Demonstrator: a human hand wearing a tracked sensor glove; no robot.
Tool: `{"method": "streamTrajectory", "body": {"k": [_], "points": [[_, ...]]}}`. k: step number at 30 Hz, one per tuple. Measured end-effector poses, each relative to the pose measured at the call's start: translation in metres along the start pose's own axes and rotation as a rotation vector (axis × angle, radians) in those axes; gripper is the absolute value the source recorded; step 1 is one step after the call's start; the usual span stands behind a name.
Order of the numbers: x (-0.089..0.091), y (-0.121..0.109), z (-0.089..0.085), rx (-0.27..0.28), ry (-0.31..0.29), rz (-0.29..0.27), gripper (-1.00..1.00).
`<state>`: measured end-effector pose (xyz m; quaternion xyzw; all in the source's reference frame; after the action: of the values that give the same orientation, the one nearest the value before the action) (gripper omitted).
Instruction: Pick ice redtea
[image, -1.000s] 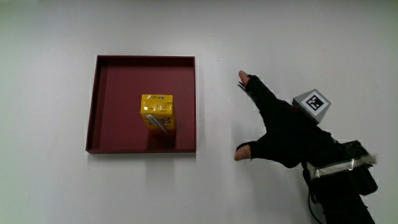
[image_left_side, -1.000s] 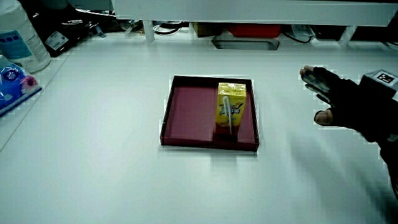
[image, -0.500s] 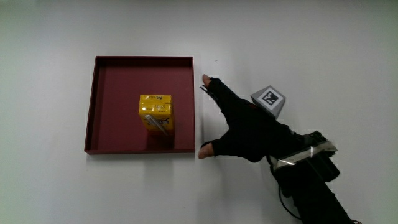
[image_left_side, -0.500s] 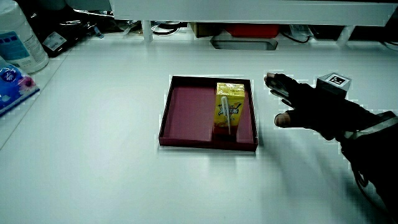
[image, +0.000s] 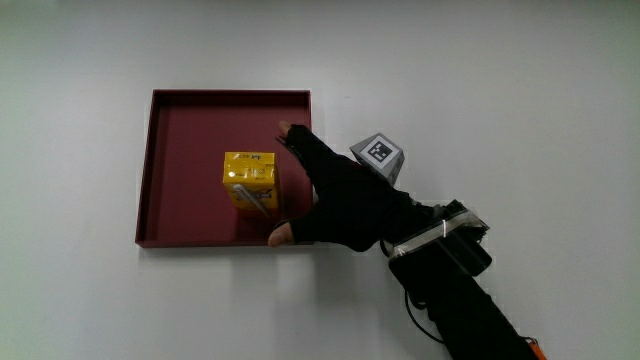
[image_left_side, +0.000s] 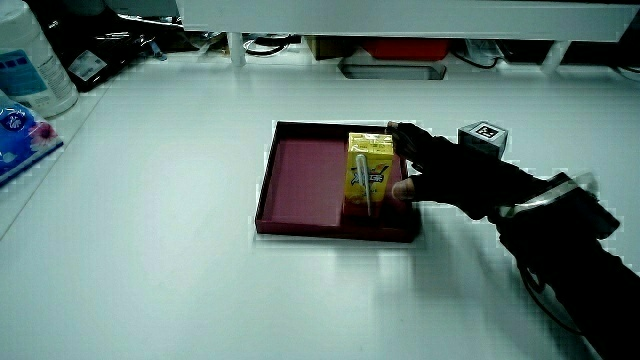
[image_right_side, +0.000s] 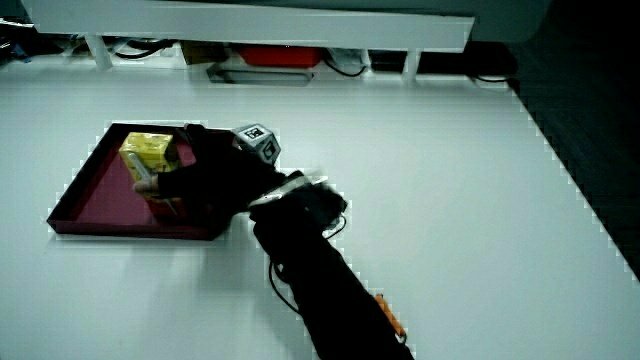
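Spread and empty, the hand (image: 345, 205) flanks the ice redtea carton (image: 252, 180) standing in the tray (image: 190, 110); light, stiff-sided, likely best pinched across its flat faces.

White table (image: 500, 80), dark red tray (image: 190, 120) on it, bottle (image_left_side: 35, 60) at its edge

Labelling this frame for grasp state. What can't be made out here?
- Whether the hand touches the yellow carton: main view shows a gap, but in a side view the hand covers the carton's near face.
- Carton print: too small.
- Tray corner: under the hand.
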<state>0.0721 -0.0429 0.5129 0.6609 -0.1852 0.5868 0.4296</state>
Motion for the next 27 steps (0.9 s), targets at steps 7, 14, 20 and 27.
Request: {"method": "streamTrajectory", "body": {"k": [7,14,20,27], "points": [[0.009,0.016,-0.008,-0.004,0.029,0.012,0.00],[0.013,0.017,-0.010,0.010,0.046,0.018,0.00],[0.017,0.016,-0.009,0.055,0.072,0.045,0.08],[0.022,0.013,-0.007,0.138,0.134,0.120,0.36]]}}
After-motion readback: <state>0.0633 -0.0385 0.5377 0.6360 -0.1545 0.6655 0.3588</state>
